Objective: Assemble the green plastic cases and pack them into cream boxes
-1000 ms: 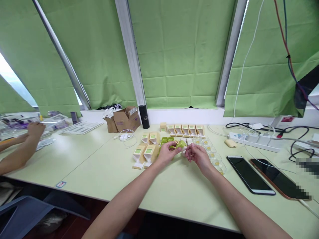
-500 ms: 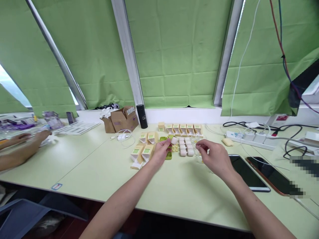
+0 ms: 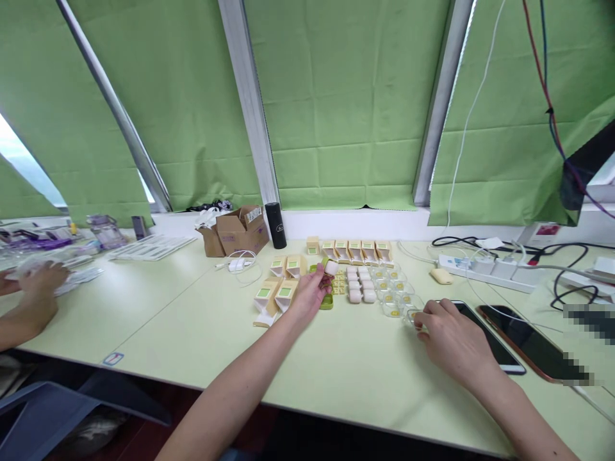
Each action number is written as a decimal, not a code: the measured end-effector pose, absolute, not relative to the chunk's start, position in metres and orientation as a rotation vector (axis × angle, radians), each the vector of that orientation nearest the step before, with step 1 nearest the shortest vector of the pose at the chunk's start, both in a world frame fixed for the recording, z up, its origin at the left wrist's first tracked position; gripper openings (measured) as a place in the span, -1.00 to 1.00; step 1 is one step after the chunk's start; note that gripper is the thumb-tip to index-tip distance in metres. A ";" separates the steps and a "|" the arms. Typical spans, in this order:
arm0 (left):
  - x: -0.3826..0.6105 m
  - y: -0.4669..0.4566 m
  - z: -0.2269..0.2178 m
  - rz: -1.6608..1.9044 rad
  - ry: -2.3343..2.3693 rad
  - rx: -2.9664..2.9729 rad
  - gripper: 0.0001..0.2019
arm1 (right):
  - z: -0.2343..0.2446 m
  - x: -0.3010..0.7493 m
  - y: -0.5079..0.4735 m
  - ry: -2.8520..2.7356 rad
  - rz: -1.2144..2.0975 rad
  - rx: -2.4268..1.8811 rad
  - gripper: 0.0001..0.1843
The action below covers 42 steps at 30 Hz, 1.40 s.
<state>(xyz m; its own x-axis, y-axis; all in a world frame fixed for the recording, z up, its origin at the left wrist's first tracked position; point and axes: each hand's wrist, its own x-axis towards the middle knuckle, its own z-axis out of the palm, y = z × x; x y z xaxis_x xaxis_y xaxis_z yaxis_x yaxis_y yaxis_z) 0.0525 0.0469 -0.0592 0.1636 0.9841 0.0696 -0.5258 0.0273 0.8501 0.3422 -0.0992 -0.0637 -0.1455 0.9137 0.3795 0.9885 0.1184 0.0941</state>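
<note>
My left hand [image 3: 310,294] is closed round a small pale-pink rounded block [image 3: 331,268] with an olive-green part against it. Beneath and beside that hand lie olive-green pieces [image 3: 327,302] and small yellowish squares [image 3: 339,288]. To the right, pale-pink blocks [image 3: 355,296] stand in two columns. My right hand [image 3: 451,336] rests low over the table, fingertips pinched at a small clear plastic case [image 3: 412,316] with a yellow spot. More such clear cases [image 3: 393,306] sit just left of it in rows.
Small cream boxes with green labels [image 3: 284,291] stand left and behind. A cardboard box [image 3: 240,234] and black bottle [image 3: 275,225] are at the back. Two phones [image 3: 528,339] lie by my right hand, near a power strip [image 3: 490,269]. Another person's hand [image 3: 43,285] works at far left.
My right hand has moved right and toward me, from behind the clear cases to the front one. My left hand keeps its place; the pink block in it has turned slightly.
</note>
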 end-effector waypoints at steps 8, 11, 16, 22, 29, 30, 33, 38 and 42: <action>0.052 0.048 -0.061 1.308 0.644 0.894 -0.45 | -0.034 0.289 -0.109 -2.267 -0.283 -1.813 -0.75; 0.052 0.049 -0.062 1.313 0.642 0.899 -0.45 | -0.032 0.259 -0.098 -2.335 -0.293 -1.702 -0.77; 0.052 0.051 -0.063 1.337 0.646 0.905 -0.43 | -0.037 0.228 -0.077 -2.457 -0.206 -1.635 -0.78; 0.052 0.051 -0.062 1.345 0.652 0.907 -0.41 | -0.043 0.234 -0.073 -2.344 0.121 -1.598 -0.40; 0.053 0.050 -0.059 1.365 0.656 0.888 -0.38 | -0.055 0.244 -0.048 -2.033 0.637 -1.484 -0.52; 0.053 0.049 -0.059 1.369 0.655 0.891 -0.39 | -0.054 0.244 -0.043 -1.937 0.748 -1.406 -0.54; 0.052 0.048 -0.058 1.379 0.658 0.894 -0.40 | -0.047 0.245 -0.027 -1.476 1.256 -1.048 -0.56; 0.052 0.046 -0.055 1.403 0.655 0.886 -0.40 | -0.036 0.241 -0.011 -0.857 1.674 -0.467 -0.70; 0.052 0.047 -0.055 1.420 0.649 0.882 -0.40 | -0.046 0.232 -0.003 -0.787 1.784 -0.371 -0.70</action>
<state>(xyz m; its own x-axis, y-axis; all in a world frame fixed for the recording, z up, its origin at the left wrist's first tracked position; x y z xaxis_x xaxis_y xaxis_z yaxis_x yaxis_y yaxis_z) 0.0522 0.0472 -0.0549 0.0750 0.9897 0.1221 -0.5552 -0.0603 0.8295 0.2321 -0.0032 -0.0462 -0.3534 0.9268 0.1271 -0.7188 -0.1821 -0.6709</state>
